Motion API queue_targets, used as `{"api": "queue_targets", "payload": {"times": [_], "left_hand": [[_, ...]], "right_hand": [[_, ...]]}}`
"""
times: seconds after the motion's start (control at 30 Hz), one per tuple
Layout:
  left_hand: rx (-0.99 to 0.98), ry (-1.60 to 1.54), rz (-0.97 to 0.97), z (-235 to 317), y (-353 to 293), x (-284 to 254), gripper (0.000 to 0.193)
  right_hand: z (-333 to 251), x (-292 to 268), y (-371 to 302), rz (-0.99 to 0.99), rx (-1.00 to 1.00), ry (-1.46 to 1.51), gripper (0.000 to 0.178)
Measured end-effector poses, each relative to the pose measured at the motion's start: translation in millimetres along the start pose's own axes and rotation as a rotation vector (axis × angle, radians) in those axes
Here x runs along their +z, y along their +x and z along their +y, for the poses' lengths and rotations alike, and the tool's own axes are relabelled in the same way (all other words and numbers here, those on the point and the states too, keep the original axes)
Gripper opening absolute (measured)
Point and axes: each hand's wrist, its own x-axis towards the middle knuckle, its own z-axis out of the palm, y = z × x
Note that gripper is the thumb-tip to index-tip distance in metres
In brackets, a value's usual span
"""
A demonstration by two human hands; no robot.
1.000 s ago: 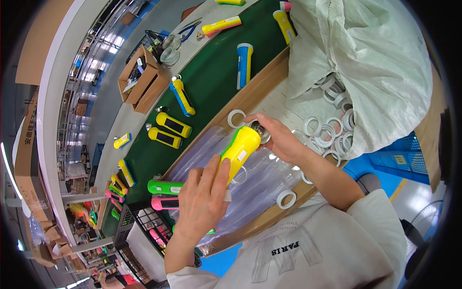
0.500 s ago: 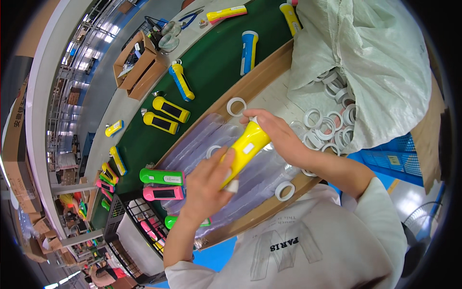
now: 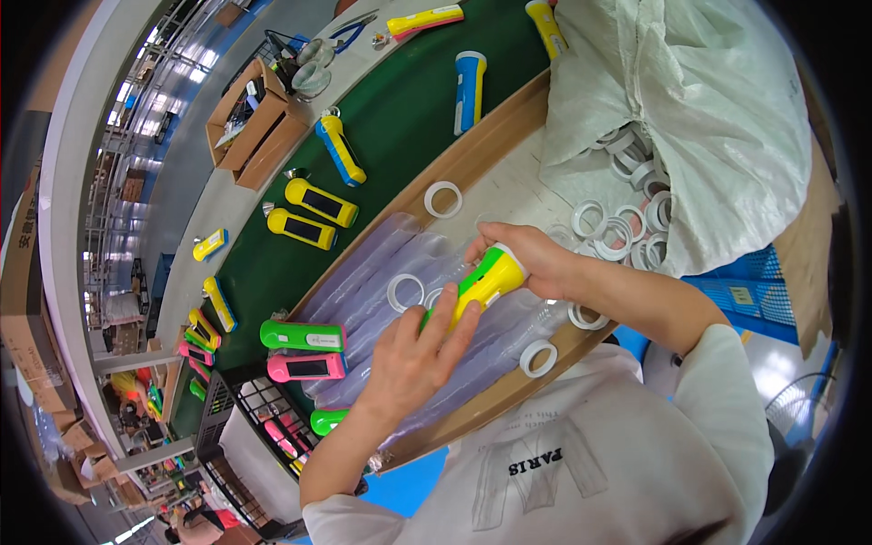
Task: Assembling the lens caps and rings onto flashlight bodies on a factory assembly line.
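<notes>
Both my hands hold a yellow and green flashlight point(image 3: 488, 286) aslant over a shallow cardboard tray. My left hand point(image 3: 413, 356) is closed round its lower body. At the upper end, my right hand point(image 3: 538, 260) grips the head beside its white rim, with the fingers partly behind it. Below the hands lie rows of clear plastic tubes point(image 3: 386, 263). Loose white rings rest about them: one white ring point(image 3: 442, 200) beyond the hands, another ring point(image 3: 405, 292) near my left fingers, and a third ring point(image 3: 538, 359) at the tray's near side.
A woven sack point(image 3: 690, 118) spills several white rings at the right. Across the tray's cardboard edge point(image 3: 490, 132), a green belt point(image 3: 400, 118) carries several colourful flashlights. A green flashlight point(image 3: 302, 335) and a pink flashlight point(image 3: 307, 367) lie at left, near a black crate point(image 3: 222, 413). An open carton point(image 3: 259, 123) stands beyond.
The flashlight has turned in my hands, so its green side now shows. My left hand has shifted on its body, and my right hand has moved lower round the head.
</notes>
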Motion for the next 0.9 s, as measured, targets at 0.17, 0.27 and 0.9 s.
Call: {"api": "queue_targets", "payload": {"times": [0.17,0.27,0.9], "left_hand": [[-0.359,-0.829,0.072,-3.2,-18.1,-6.1,0.062],[-0.284,-0.423,-0.002,15.0,5.7,-1.8,0.066],[-0.883,-2.644,0.170,67.3,-28.5,51.9,0.063]], "right_hand": [[2.1,23.6,-35.6,-0.098,-0.690,-0.461,0.050],[12.1,-8.2,-6.6,0.027,-0.371,-0.176,0.039],[6.8,14.5,-39.4,-0.296,-0.487,0.201,0.047]]}}
